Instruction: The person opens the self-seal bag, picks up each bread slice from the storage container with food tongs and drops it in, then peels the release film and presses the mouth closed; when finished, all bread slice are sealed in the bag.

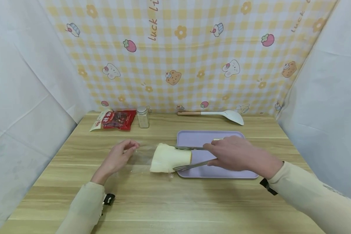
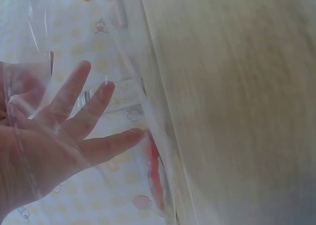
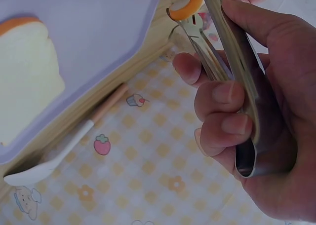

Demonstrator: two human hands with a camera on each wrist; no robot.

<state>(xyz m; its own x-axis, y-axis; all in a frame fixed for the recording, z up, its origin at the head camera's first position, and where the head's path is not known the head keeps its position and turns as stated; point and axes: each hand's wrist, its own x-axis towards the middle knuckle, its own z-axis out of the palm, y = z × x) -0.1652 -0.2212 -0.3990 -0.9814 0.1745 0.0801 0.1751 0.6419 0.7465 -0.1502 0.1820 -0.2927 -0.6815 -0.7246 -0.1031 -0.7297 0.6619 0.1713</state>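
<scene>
My left hand (image 1: 118,159) pinches a clear plastic bag (image 1: 141,159) by thumb and index finger. Its other fingers (image 2: 89,109) spread out behind the film in the left wrist view. My right hand (image 1: 234,154) grips metal tongs (image 1: 196,164), its fingers wrapped round the handle end (image 3: 252,101) in the right wrist view. Between the tong arms lies white sliced bread (image 1: 169,159), at the bag's right end and over the purple tray's (image 1: 190,138) left edge. Another bread slice (image 3: 29,82) lies on that tray, mostly hidden behind the right hand in the head view.
A spatula (image 1: 216,113) with a white blade and wooden handle lies behind the tray. Back left on the wooden table (image 1: 169,208) are a red food packet (image 1: 117,119) and a glass shaker jar (image 1: 143,117). A checked cloth (image 1: 181,58) hangs behind.
</scene>
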